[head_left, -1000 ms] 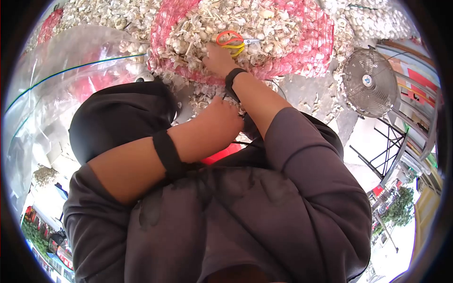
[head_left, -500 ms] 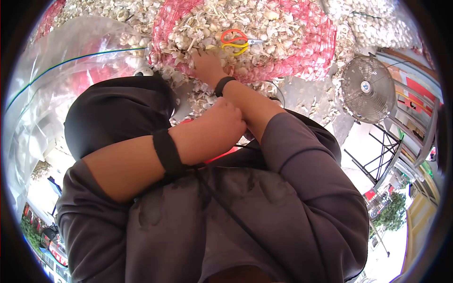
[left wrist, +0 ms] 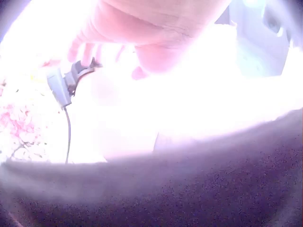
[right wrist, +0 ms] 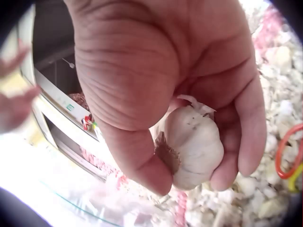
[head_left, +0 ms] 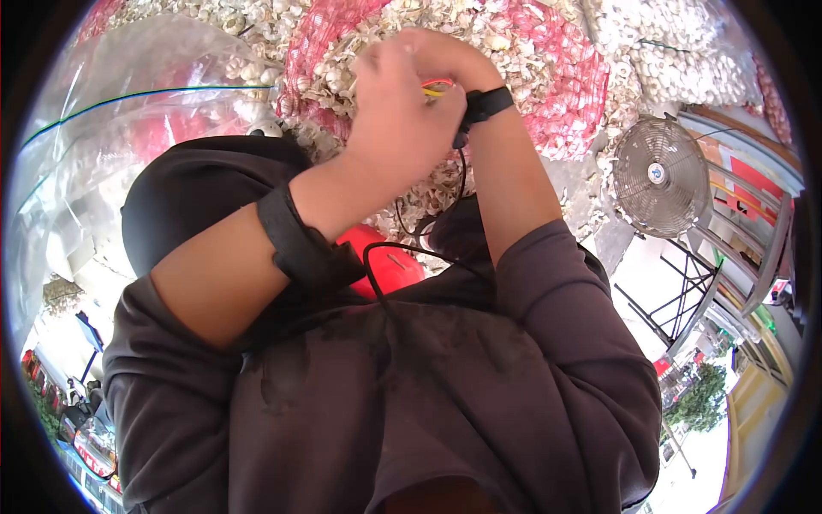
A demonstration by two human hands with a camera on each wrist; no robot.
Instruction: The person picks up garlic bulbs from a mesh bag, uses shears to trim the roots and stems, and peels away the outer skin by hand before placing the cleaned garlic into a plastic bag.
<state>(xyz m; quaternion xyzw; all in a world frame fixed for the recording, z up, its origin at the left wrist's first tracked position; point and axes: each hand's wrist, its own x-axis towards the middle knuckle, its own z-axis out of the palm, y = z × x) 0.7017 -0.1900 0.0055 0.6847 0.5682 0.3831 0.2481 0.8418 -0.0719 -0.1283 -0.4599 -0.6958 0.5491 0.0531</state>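
Note:
In the right wrist view my right hand (right wrist: 161,85) grips a whole white garlic bulb (right wrist: 196,144) between thumb and curled fingers, its brown root end toward the thumb. From the head view that right hand (head_left: 454,56) is raised over the garlic heap, and the bulb is hidden. My left hand (head_left: 394,120), blurred, overlaps it there, close by the right wristband (head_left: 490,103). The left wrist view is overexposed; the fingers (left wrist: 87,53) look loosely extended beside a grey wrist device (left wrist: 60,87). Scissors (right wrist: 280,158) with orange and yellow handles lie on the garlic, mostly covered by my hands from above.
Red mesh sacking (head_left: 569,94) borders the heap of garlic and loose skins. A clear plastic sheet (head_left: 163,73) spreads at left. At right stands a round fan (head_left: 642,193), near a dark folding frame (head_left: 672,291). A black cable (head_left: 372,257) loops above a red object (head_left: 390,265) by my lap.
The right hand, first low at the garlic by the scissors, then farther left, has come up with a garlic bulb. My left hand has moved forward from near the lap to beside it.

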